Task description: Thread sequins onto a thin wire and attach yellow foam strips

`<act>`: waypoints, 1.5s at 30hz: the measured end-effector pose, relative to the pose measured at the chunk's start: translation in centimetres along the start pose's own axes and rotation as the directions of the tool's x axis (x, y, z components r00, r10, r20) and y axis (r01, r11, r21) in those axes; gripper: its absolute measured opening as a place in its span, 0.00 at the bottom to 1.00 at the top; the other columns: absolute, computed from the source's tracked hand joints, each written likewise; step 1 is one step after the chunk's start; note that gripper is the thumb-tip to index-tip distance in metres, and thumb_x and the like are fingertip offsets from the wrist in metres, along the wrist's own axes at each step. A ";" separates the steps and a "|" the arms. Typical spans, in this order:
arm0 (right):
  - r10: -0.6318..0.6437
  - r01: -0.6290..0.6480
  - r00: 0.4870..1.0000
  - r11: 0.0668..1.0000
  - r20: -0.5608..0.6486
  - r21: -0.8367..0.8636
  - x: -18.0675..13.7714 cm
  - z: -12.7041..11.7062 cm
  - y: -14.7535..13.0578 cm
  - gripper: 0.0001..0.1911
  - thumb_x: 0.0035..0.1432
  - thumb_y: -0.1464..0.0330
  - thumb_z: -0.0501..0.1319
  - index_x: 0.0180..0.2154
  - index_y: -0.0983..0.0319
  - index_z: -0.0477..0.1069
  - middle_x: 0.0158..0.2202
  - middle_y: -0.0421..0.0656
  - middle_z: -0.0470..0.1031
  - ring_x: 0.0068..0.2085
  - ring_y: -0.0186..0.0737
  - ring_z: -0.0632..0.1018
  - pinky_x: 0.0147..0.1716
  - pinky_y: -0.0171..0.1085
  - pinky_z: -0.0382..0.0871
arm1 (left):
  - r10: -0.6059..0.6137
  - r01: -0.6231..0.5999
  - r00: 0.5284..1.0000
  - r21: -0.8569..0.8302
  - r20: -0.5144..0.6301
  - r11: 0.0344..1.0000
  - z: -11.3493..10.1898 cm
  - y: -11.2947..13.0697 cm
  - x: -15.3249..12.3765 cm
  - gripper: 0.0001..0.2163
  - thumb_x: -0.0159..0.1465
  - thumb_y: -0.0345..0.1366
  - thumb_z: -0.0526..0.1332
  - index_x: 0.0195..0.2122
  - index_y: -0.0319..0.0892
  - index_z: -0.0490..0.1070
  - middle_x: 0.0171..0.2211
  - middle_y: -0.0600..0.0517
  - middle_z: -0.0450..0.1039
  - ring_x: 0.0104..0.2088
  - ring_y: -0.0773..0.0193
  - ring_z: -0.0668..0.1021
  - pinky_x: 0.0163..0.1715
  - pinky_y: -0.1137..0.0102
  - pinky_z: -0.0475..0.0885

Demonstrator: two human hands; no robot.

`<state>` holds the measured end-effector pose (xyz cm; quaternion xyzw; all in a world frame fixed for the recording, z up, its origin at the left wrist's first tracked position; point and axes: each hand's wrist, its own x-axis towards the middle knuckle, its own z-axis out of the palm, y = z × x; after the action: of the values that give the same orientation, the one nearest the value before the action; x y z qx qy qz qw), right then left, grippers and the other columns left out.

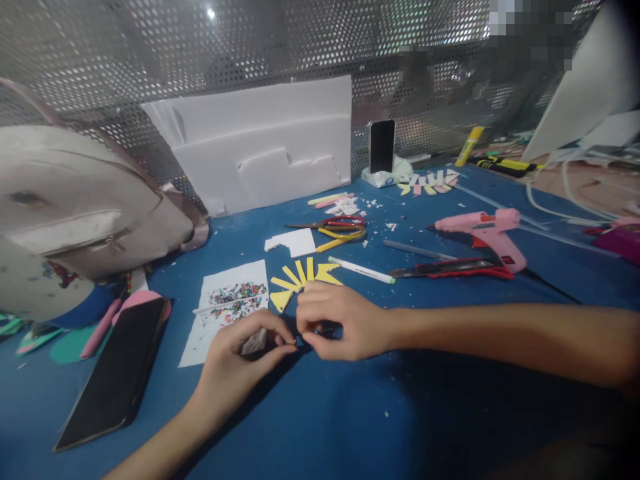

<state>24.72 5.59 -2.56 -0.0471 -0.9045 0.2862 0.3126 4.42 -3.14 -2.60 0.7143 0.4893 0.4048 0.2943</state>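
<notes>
Pinching a small piece (299, 341), fingers (270, 320) (323, 347) border open tabletop (370, 413).

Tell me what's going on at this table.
A person works with bare hands over the blue table. The left hand and right hand meet, their fingers close about something too small to make out. Just beyond them lie a fan of yellow strips and a white paper bearing glittery bits. The pink glue gun and scissors lie farther off, unheld.
</notes>
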 end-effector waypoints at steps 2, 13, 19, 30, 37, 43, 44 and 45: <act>-0.003 0.004 1.000 1.000 0.031 -0.017 -0.1 0.1 0.0 0.04 0.54 0.75 0.55 0.28 0.62 0.62 0.26 0.38 0.62 0.31 0.33 0.62 0.34 0.34 0.58 | 0.016 -0.016 1.000 0.008 -0.007 1.000 0.0 0.0 0.0 0.04 0.59 0.28 0.67 0.32 0.44 0.74 0.29 0.55 0.76 0.31 0.67 0.78 0.34 0.73 0.72; -0.041 0.041 0.999 0.998 0.012 -0.046 0.0 0.6 0.1 0.05 0.56 0.73 0.54 0.27 0.62 0.62 0.25 0.37 0.63 0.30 0.33 0.62 0.34 0.33 0.58 | 0.040 -0.040 0.999 0.041 0.001 0.998 0.0 0.1 -0.2 0.04 0.60 0.29 0.66 0.34 0.43 0.74 0.30 0.54 0.77 0.31 0.66 0.78 0.35 0.72 0.73; -0.063 0.068 0.997 0.993 0.050 -0.101 0.1 0.7 0.0 0.06 0.56 0.73 0.53 0.27 0.61 0.62 0.25 0.38 0.62 0.31 0.33 0.62 0.35 0.34 0.59 | 0.012 -0.013 1.000 0.045 0.013 0.999 -0.2 0.2 -0.3 0.04 0.60 0.28 0.67 0.34 0.44 0.74 0.30 0.55 0.77 0.33 0.66 0.79 0.36 0.72 0.73; -0.100 0.102 0.995 0.988 0.029 -0.112 0.1 0.8 -0.1 0.06 0.56 0.73 0.53 0.26 0.62 0.62 0.25 0.37 0.62 0.30 0.33 0.61 0.35 0.34 0.58 | 0.005 -0.004 1.000 0.024 -0.007 1.000 -0.4 0.4 -0.4 0.04 0.59 0.28 0.67 0.33 0.43 0.75 0.30 0.55 0.79 0.33 0.66 0.80 0.37 0.74 0.74; -0.089 0.089 0.996 0.994 -0.004 -0.056 0.0 0.9 0.0 0.06 0.54 0.74 0.54 0.26 0.61 0.61 0.24 0.37 0.60 0.30 0.33 0.60 0.34 0.34 0.58 | 0.032 -0.032 0.999 0.024 0.009 0.999 -0.4 0.5 -0.5 0.06 0.59 0.27 0.67 0.34 0.45 0.76 0.31 0.56 0.79 0.33 0.67 0.80 0.38 0.73 0.74; -0.052 0.052 0.999 0.999 -0.001 -0.002 0.0 0.8 0.4 0.07 0.55 0.73 0.54 0.25 0.61 0.59 0.24 0.37 0.62 0.29 0.33 0.61 0.35 0.34 0.59 | 0.058 -0.060 0.998 0.039 0.034 0.997 -0.4 0.3 -0.5 0.07 0.60 0.26 0.67 0.35 0.46 0.76 0.31 0.55 0.79 0.33 0.66 0.79 0.36 0.72 0.73; -0.041 0.041 0.999 0.999 0.007 0.004 0.0 0.7 0.4 0.07 0.55 0.73 0.54 0.25 0.61 0.59 0.24 0.37 0.62 0.29 0.33 0.61 0.35 0.34 0.59 | 0.059 -0.061 0.998 0.037 0.032 0.997 -0.4 0.3 -0.4 0.07 0.60 0.27 0.67 0.35 0.46 0.75 0.31 0.55 0.79 0.33 0.66 0.79 0.36 0.72 0.73; -0.030 0.030 0.999 1.000 0.013 0.009 0.0 0.6 0.4 0.07 0.55 0.73 0.54 0.25 0.61 0.59 0.25 0.37 0.63 0.29 0.33 0.61 0.35 0.34 0.59 | 0.059 -0.060 0.998 0.033 0.032 0.998 -0.4 0.3 -0.4 0.07 0.60 0.27 0.67 0.35 0.46 0.75 0.31 0.55 0.79 0.33 0.66 0.79 0.36 0.72 0.73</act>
<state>24.31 5.60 -3.19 -0.0302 -0.9059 0.2859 0.3109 4.10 -3.60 -2.29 0.7396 0.4700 0.3938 0.2777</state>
